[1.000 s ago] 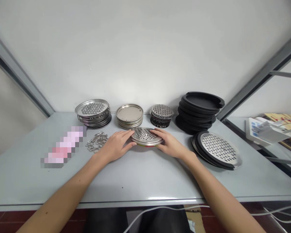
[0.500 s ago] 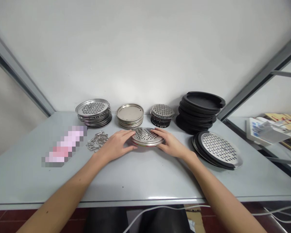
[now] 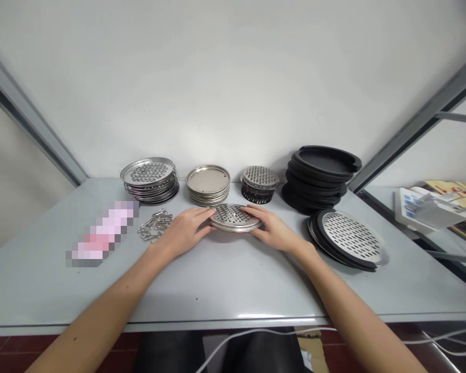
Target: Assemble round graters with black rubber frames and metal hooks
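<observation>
A round metal grater disc (image 3: 235,217) with a perforated face is held level low over the middle of the table, a thin strip of red showing beneath its rim. It looks layered, but I cannot tell how many pieces are in it. My left hand (image 3: 184,230) is closed on its left edge, fingertips on top and thumb at the side. On the opposite edge my right hand (image 3: 275,228) grips in the same way. Close beside my left hand lies a heap of metal clips or rings (image 3: 154,226). Behind the disc stands a stack of plain round metal plates (image 3: 208,181).
Along the wall stand a stack of larger grater discs (image 3: 149,173), small round graters (image 3: 259,178) and black rings (image 3: 322,176). Black-rimmed graters (image 3: 351,238) lean at right. A blurred-out pink item (image 3: 104,233) lies left. A power strip (image 3: 415,207) sits beyond the table's right side.
My left hand's thumb has drawn slightly back towards the disc's left edge, and the disc has tilted or shifted very slightly. The surrounding stacks have not moved.
</observation>
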Demonstrator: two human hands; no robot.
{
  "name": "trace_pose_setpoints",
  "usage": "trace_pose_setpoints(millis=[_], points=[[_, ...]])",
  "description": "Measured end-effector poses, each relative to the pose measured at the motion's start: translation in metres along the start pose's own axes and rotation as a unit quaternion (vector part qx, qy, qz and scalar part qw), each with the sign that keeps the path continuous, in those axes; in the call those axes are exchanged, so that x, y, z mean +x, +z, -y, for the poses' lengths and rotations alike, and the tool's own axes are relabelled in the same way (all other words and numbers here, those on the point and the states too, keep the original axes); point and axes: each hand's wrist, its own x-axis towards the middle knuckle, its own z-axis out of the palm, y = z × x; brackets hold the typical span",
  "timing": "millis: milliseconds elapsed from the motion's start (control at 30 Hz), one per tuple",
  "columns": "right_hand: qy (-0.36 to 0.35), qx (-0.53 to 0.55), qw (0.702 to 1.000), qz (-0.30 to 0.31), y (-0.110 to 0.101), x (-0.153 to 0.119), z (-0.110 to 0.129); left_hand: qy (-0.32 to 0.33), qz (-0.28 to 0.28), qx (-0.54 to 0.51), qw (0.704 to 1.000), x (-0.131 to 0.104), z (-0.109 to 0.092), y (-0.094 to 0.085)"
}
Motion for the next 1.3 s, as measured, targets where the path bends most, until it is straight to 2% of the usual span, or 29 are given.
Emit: trace_pose_setpoints(millis=[233,367,633,800,1000,1300], points=[[0.003,0.007,0.999,-0.035,-0.001,0.001,-0.005,-0.018,0.034,-0.013,0.999,-0.002,0.007,-0.001],[0.006,-0.004,0.996,-0.084,-0.003,0.000,-0.003,-0.029,0.051,-0.032,0.998,-0.001,0.011,0.000],[-0.060,-0.036,0.991,-0.112,-0.004,0.002,0.002,-0.008,-0.010,-0.019,1.000,0.000,0.005,0.005],[-0.058,-0.046,0.990,-0.119,-0.003,0.001,0.007,0.010,-0.053,-0.021,0.998,0.000,-0.002,0.006],[-0.059,-0.034,0.988,-0.135,-0.003,0.001,0.008,0.008,-0.036,-0.058,0.998,0.000,0.003,0.008],[-0.012,-0.034,0.994,-0.104,-0.001,0.003,-0.002,-0.003,-0.045,-0.105,0.993,0.001,0.007,0.009]])
